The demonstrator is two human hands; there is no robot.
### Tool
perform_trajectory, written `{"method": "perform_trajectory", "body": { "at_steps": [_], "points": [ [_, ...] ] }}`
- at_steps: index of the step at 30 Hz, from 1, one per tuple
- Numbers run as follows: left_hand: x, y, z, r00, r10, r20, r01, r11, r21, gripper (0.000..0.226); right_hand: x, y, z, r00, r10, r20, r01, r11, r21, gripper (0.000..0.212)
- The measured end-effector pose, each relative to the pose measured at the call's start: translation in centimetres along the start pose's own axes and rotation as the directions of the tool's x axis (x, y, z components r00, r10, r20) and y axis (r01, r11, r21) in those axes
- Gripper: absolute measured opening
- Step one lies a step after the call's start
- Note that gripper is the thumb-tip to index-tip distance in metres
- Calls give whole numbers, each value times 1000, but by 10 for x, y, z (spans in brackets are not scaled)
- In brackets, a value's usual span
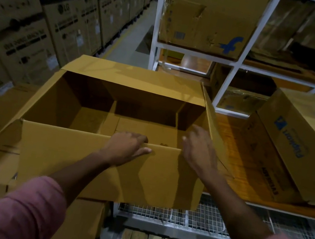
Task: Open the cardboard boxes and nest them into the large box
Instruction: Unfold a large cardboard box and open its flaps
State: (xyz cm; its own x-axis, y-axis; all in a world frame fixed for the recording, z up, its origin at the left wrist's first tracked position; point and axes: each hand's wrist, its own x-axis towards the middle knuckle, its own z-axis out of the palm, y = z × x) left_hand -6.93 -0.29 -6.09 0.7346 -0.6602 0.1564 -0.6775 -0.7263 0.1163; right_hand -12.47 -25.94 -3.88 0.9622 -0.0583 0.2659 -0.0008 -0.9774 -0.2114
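My left hand (126,145) is gripping the light, bendy open box (102,162) by its near wall; my right hand (198,147) is hovering relaxed, holding nothing.

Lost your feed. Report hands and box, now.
Left hand grips near flap of open box. Right hand open, blurred, over right wall. Box interior bare. Nothing in the way.

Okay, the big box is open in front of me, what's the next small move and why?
Probably fold the near flap outward and down. The left hand grips its top edge, fingers curled over it, while the right hand hovers open inside the open box. The far and side flaps are already spread, and this one stands upright.
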Motion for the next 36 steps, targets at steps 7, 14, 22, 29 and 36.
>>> {"method": "perform_trajectory", "body": {
  "at_steps": [7, 14, 22, 29, 36],
  "points": [
    [-29, -9, -17, 981, -181, 75, 173, 979, 108, 43, -24, -7, 15, 953, -229, 198, 234, 972, -2, 45],
    [-44, 15, -23, 978, -141, 152, 143, 990, 0, 31, -53, -2, 19, 970, -241, 38, 241, 970, -6, 27],
    [-58, 34, -23, 972, -145, 183, 146, 989, 11, 32, -75, 5, 12, 963, -267, 25, 268, 963, -28, 24],
    [-65, 43, -24, 971, -154, 184, 155, 988, 7, 30, -88, 6, 10, 960, -280, 1, 280, 960, -14, 23],
    [-73, 50, -27, 964, -219, 151, 217, 976, 31, 39, -90, 8, 0, 946, -294, 138, 299, 954, -16, 63]
  ]
}}
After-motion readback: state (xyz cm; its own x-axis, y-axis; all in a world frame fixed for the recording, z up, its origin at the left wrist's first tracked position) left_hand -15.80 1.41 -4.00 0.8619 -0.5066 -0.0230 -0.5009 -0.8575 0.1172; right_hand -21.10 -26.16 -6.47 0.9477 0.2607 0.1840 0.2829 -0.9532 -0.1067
